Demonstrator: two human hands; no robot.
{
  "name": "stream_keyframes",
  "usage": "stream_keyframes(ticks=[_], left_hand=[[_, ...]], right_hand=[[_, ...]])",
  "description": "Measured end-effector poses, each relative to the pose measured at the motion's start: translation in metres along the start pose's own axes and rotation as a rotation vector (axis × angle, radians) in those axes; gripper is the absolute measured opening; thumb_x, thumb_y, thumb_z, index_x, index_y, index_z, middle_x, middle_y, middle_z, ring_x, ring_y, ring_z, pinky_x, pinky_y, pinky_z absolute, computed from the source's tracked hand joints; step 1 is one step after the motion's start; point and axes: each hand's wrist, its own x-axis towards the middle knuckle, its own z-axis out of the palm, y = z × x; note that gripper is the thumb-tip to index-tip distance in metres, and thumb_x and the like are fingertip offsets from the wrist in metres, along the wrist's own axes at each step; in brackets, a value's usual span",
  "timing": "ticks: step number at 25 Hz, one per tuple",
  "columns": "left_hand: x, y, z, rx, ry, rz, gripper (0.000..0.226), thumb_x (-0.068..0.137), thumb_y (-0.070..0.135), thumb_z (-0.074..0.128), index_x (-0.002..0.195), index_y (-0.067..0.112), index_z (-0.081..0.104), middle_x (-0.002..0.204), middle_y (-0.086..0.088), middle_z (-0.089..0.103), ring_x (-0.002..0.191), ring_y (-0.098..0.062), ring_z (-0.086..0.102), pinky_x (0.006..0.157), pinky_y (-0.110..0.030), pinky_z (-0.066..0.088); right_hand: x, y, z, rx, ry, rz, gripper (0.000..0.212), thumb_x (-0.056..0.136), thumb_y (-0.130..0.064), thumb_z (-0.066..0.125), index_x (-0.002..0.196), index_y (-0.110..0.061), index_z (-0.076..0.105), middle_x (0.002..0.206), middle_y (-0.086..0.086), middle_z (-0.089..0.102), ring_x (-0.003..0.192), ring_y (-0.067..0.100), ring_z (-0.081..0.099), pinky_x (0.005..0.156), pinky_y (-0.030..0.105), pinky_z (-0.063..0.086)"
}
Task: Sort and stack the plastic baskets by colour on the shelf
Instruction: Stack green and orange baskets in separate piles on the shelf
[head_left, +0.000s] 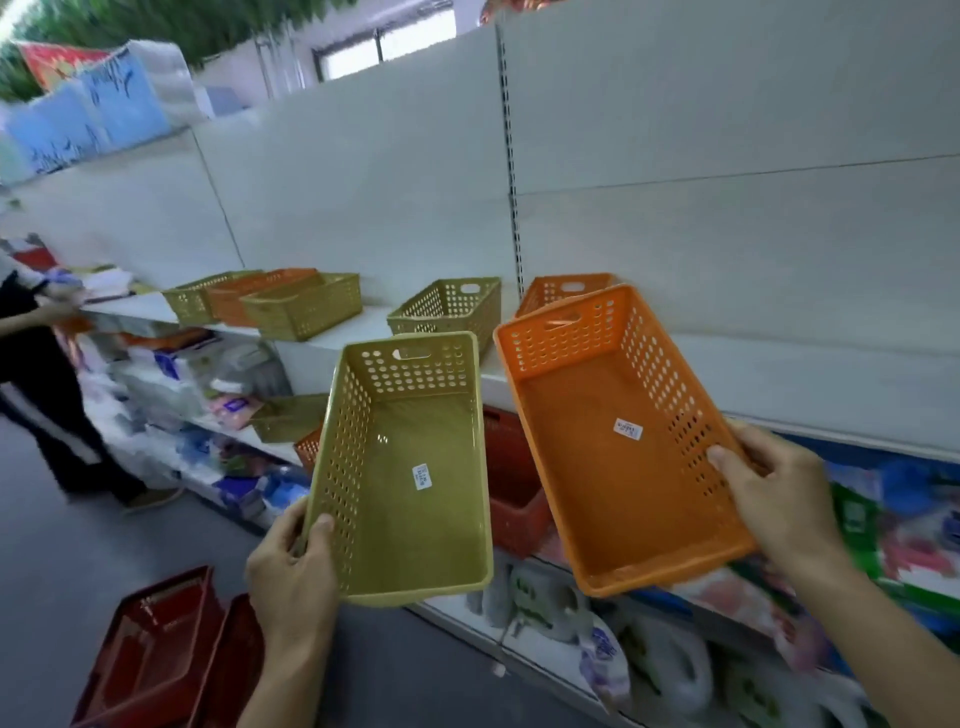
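olive basket (410, 467) gripped at its near-left wall by left hand (291, 571) | orange basket (623, 441) gripped at its right wall by right hand (779, 499) | both held apart before the shelf (363, 325), judged so each colour can be matched to its like

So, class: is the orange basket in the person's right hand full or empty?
Empty. The orange basket in the right hand shows a bare floor with only a small white sticker.
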Motion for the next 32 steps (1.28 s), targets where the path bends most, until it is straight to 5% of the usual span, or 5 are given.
stream_keyframes(ticks=[3, 7, 11, 14, 32], left_hand=[[0.081, 0.0, -0.014, 0.03, -0.029, 0.064, 0.028, 0.092, 0.002, 0.062, 0.119, 0.007, 0.07, 0.1, -0.014, 0.072, 0.071, -0.012, 0.062, 0.061, -0.009, 0.053], [0.169, 0.009, 0.001, 0.009, -0.125, 0.121, 0.031, 0.093, 0.006, 0.061, 0.123, 0.007, 0.067, 0.11, -0.016, 0.071, 0.092, -0.024, 0.063, 0.088, -0.04, 0.054], [0.223, 0.027, 0.044, -0.057, -0.183, 0.177, 0.031, 0.094, 0.006, 0.058, 0.124, 0.006, 0.065, 0.106, -0.012, 0.068, 0.094, -0.026, 0.063, 0.08, -0.027, 0.053], [0.254, 0.043, 0.076, -0.143, -0.224, 0.184, 0.033, 0.096, 0.009, 0.057, 0.128, 0.008, 0.063, 0.11, -0.01, 0.068, 0.098, -0.028, 0.065, 0.091, -0.043, 0.054], [0.371, 0.059, 0.248, -0.307, -0.277, 0.176, 0.028, 0.095, 0.009, 0.058, 0.122, 0.007, 0.065, 0.105, -0.005, 0.067, 0.099, -0.022, 0.064, 0.091, -0.041, 0.055]], right_hand=[[0.008, -0.04, 0.056, 0.04, 0.082, -0.003, 0.026, 0.093, -0.021, 0.059, 0.116, -0.027, 0.069, 0.095, -0.009, 0.07, 0.083, 0.014, 0.068, 0.074, 0.039, 0.058], [0.036, -0.079, 0.097, 0.046, 0.238, -0.025, 0.028, 0.082, -0.033, 0.058, 0.108, -0.034, 0.069, 0.091, -0.014, 0.074, 0.083, 0.012, 0.07, 0.078, 0.044, 0.058], [0.07, -0.107, 0.111, -0.024, 0.293, -0.021, 0.027, 0.084, -0.033, 0.057, 0.108, -0.035, 0.068, 0.087, -0.015, 0.073, 0.081, 0.011, 0.069, 0.077, 0.043, 0.057], [0.103, -0.118, 0.115, -0.056, 0.337, -0.029, 0.028, 0.083, -0.036, 0.056, 0.11, -0.039, 0.066, 0.089, -0.014, 0.073, 0.082, 0.015, 0.069, 0.079, 0.045, 0.057], [0.297, -0.095, 0.172, -0.099, 0.421, 0.211, 0.012, 0.084, -0.023, 0.056, 0.091, -0.029, 0.063, 0.087, 0.0, 0.07, 0.084, 0.03, 0.066, 0.084, 0.045, 0.054]])
